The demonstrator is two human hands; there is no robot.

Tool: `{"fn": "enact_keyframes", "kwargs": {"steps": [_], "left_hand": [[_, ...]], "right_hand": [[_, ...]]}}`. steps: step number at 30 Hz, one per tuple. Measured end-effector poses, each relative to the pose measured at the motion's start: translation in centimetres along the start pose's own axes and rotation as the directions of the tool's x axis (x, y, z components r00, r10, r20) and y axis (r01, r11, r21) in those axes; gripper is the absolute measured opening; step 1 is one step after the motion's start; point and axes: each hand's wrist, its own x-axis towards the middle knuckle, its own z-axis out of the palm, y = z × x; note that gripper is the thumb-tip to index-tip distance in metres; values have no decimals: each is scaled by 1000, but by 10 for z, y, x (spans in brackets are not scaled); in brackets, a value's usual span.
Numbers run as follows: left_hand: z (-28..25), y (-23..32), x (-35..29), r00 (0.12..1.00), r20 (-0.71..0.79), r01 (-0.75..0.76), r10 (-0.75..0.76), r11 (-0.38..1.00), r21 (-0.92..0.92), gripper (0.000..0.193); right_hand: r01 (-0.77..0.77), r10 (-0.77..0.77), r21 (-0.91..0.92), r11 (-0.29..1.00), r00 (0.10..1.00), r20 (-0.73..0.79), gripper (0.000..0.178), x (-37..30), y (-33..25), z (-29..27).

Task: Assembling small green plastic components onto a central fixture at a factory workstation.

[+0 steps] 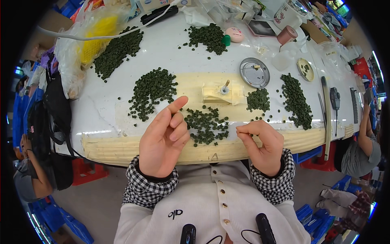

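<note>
My left hand (pixel 160 140) is raised over the table's near edge, its index finger stretched out, the thumb against it and the other fingers curled. Whatever it may hold is hidden. Opposite it, my right hand (pixel 264 144) pinches thumb and index finger together; anything between the tips is too small to make out. Between the hands lies a loose pile of small dark green pieces (pixel 206 128). Behind that pile stands a small block wrapped in cream tape (pixel 213 95), with a short upright peg (pixel 226 86) on it.
More dark green piles lie at the left (pixel 152 91), at the back (pixel 207 36) and at the right (pixel 297 103). A round metal lid (pixel 254 72) is behind the block. Long metal tweezers (pixel 322 107) lie right. A plastic bag (pixel 71 53) and a white cable (pixel 93 38) are back left.
</note>
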Motion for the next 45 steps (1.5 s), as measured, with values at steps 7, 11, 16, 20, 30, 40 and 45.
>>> {"fn": "enact_keyframes", "kwargs": {"steps": [7,11,16,20,30,40,45], "left_hand": [[-2,-9,0,988,153,-22,-1,989,147,33],[-12,-17,4,966,250,39,-62,994,98,18],[-11,-24,6,961,258,54,-99,983,176,19],[-9,-27,8,968,223,65,-113,975,214,22],[-13,-33,9,962,253,51,-99,981,187,23],[-14,-32,9,950,304,8,-65,982,186,19],[-6,-33,4,967,252,-103,23,946,308,21]], "right_hand": [[-336,311,670,662,936,163,16,-4,1,6],[-411,309,808,422,903,298,16,-4,8,4],[-441,280,840,315,889,361,16,-2,10,6],[-469,291,830,301,874,388,18,0,6,6],[-308,264,717,626,948,177,20,1,-5,15],[-117,138,355,928,990,-34,18,9,-8,19],[-114,134,348,931,990,-35,18,10,-9,21]]}}
